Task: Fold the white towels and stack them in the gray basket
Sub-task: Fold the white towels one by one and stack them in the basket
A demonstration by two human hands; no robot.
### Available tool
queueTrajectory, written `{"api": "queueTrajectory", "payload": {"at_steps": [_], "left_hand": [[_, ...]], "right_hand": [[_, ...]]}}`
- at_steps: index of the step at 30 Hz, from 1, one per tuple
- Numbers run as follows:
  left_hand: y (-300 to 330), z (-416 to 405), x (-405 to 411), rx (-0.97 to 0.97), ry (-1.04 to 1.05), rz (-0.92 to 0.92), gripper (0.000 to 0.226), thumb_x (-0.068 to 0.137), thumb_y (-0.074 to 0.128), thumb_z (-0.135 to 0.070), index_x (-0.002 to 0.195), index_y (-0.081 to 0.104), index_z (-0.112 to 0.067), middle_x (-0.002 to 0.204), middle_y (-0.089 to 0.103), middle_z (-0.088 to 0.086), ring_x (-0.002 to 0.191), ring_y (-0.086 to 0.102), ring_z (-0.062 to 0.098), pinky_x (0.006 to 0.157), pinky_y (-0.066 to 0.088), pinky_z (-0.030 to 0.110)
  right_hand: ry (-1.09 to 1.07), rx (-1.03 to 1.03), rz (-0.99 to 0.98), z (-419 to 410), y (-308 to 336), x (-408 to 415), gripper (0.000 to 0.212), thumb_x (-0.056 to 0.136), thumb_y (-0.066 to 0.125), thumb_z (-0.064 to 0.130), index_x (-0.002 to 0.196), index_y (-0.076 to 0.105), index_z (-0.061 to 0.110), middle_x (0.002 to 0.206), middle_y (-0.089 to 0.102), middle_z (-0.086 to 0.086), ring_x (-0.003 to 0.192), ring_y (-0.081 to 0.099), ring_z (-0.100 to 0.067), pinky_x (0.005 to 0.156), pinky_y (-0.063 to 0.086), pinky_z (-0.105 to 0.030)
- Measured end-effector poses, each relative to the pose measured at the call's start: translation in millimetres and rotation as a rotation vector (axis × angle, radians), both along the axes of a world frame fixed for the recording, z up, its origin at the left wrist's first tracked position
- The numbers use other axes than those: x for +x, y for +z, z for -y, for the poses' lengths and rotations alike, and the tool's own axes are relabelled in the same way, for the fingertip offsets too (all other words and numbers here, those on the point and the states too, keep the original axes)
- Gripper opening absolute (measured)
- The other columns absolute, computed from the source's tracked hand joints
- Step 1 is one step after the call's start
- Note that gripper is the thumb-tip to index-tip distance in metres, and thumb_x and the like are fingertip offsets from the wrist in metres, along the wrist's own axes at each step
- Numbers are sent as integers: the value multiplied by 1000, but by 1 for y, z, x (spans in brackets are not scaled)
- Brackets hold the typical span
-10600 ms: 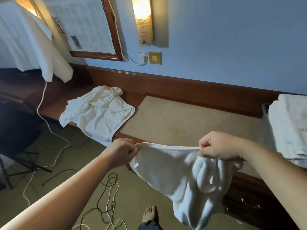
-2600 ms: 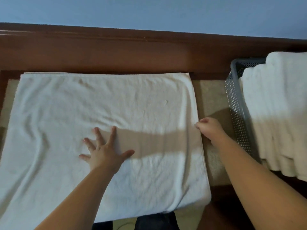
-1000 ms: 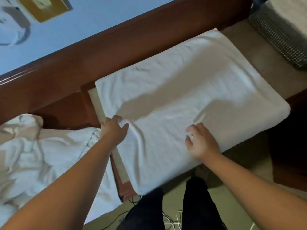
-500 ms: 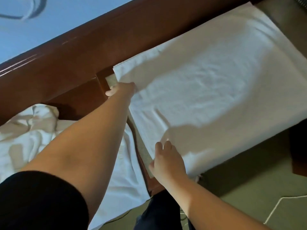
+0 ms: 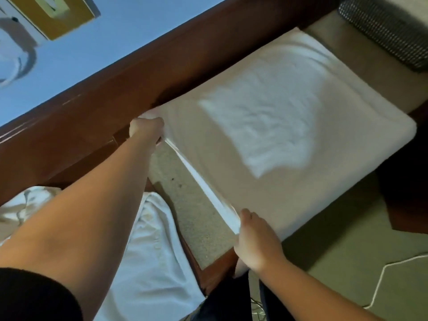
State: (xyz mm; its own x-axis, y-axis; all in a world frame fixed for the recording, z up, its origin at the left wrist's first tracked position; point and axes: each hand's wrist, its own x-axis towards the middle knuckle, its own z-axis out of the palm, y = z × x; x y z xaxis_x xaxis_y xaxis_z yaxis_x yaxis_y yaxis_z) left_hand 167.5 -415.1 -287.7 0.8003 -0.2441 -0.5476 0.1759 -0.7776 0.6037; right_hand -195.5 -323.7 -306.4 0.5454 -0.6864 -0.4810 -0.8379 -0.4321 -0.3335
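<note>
Right now both hands grip the left edge of the white towel [image 5: 278, 126], which lies spread on the counter [image 5: 196, 218]. The left hand [image 5: 146, 130] is curled around the far left corner, close to the wooden back rail [image 5: 162, 63]; the right hand [image 5: 254, 242] pinches the near left corner at the counter's front edge. Between them the edge is raised off the beige surface, pulled taut. The gray basket [image 5: 389, 33] sits at the far right, apart from the towel, only its mesh wall showing. A crumpled white cloth [image 5: 148, 258] lies to the left, partly under the left forearm, just beside the beige inset. On the floor at the near right runs a white cord [image 5: 379, 279]. A brass wall plate [image 5: 62, 12] hangs on the blue wall at far left.
</note>
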Motion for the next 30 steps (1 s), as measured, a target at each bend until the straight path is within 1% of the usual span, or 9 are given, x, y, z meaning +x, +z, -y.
{"api": "queueTrajectory", "payload": {"at_steps": [4,8,10,14,17,21,23,26,30], "left_hand": [[32,45,-21,-181,-22,78,17,81,67,-18,96,70,-11,88,74,8,70,74,22,64,65,36],[52,100,-49,-220,-124,99,33,92,70,-23,124,61,-19,102,69,3,75,72,16,50,59,25],[60,130,-66,-252,-134,89,43,94,70,-20,134,56,-22,110,65,3,82,73,19,51,61,26],[53,176,-90,-151,-182,28,65,93,66,-21,151,37,-17,131,59,9,88,77,29,61,65,34],[33,191,-117,219,-609,274,94,89,65,-26,163,8,-21,156,39,15,124,59,41,91,60,51],[10,194,-158,414,-1458,739,101,82,63,-5,161,13,-43,170,10,2,155,15,33,115,40,53],[-2,202,-166,517,-1781,843,96,81,65,-9,159,23,-44,168,22,-1,155,19,26,120,34,48],[-8,219,-171,627,-1943,964,79,80,66,-14,150,37,-35,141,50,1,135,42,27,105,44,44],[2,242,-163,786,-1978,1147,64,85,62,-18,144,40,-27,134,48,6,130,41,31,100,42,46]], "right_hand": [[-375,76,-26,45,12,-53,4,95,49,23,97,46,21,92,53,1,85,58,-25,58,38,-31],[-675,98,6,83,25,-104,6,96,51,21,101,53,19,94,60,-3,81,60,-24,65,49,-36],[-755,89,112,101,31,-123,4,97,52,16,95,54,18,88,61,-3,75,58,-20,58,47,-33],[-835,214,263,142,24,-153,14,99,48,10,99,55,21,96,63,-6,80,59,-20,62,46,-32],[-825,381,219,161,8,-169,19,101,48,15,116,53,25,108,63,-3,90,60,-18,67,50,-33],[-782,444,187,163,-1,-177,33,96,63,27,122,45,34,112,61,3,96,63,-19,83,58,-44],[-725,464,152,156,-2,-178,48,88,73,36,123,41,38,114,58,8,102,63,-18,84,57,-42],[-631,401,43,148,-9,-183,38,87,69,29,114,43,34,108,55,9,92,62,-14,79,58,-41],[-677,355,-54,147,-12,-204,11,95,59,22,97,49,26,94,56,5,82,59,-14,73,53,-36]]}}
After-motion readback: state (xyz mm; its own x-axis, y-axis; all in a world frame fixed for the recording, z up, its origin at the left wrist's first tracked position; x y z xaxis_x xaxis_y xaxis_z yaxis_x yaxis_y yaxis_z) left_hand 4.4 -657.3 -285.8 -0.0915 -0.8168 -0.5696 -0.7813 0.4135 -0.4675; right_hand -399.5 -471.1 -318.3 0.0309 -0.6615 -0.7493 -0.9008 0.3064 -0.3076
